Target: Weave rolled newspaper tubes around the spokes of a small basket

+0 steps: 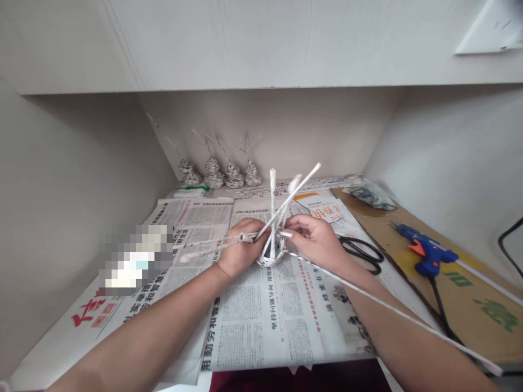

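A small round piece woven from rolled paper strands is held low over the newspaper, with several paper strands sticking up and out of it. My left hand is closed around its left side, thumb near the woven wall. On the other side, the fingers of my right hand are pinched together on a paper strand at the rim. One long paper strand runs from the piece across my right forearm toward the lower right. My fingers hide part of the weave.
Newspaper sheets cover the desk. Black-handled scissors lie beside my right wrist. Further right, a blue glue gun and a plastic bag rest on cardboard. Several woven gourd shapes stand along the back wall, under an overhanging panel.
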Action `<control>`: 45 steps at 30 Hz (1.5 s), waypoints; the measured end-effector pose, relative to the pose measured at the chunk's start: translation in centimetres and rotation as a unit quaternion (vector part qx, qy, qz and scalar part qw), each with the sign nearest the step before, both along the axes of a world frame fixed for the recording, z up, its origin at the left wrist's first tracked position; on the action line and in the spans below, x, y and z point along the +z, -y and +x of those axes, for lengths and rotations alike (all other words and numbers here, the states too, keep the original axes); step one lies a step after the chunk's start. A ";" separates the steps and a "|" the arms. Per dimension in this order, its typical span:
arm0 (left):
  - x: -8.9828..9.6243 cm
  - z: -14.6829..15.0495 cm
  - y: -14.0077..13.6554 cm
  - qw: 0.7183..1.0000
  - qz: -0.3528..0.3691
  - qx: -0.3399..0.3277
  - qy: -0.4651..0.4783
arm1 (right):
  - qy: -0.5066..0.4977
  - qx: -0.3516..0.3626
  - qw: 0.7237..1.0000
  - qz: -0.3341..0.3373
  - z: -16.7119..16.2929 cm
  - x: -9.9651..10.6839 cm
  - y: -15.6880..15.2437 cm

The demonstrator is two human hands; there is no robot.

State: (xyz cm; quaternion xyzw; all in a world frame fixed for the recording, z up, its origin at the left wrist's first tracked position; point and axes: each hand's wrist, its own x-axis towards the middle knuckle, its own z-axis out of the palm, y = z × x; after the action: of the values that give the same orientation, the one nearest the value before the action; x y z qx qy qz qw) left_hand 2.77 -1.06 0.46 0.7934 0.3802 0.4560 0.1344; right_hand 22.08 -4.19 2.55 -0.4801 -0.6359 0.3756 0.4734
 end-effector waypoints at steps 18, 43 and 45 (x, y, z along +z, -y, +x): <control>0.5 -0.5 0.7 0.988 0.063 -0.094 -0.109 | -0.026 -0.034 0.995 -0.089 -0.5 -0.1 0.0; 0.9 -0.5 0.7 0.978 0.097 -0.133 -0.130 | 0.200 -0.063 0.974 0.084 -1.0 0.3 1.5; 0.9 -0.5 0.8 0.976 0.097 -0.133 -0.144 | 0.206 -0.073 0.972 0.088 -1.1 0.4 1.7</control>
State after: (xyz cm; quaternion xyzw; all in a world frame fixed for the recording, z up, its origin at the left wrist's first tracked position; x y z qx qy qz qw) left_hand 2.25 -1.87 1.37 0.9032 0.2409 0.3500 0.0600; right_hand 20.98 -5.87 2.92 -0.5487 -0.7136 0.1752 0.3988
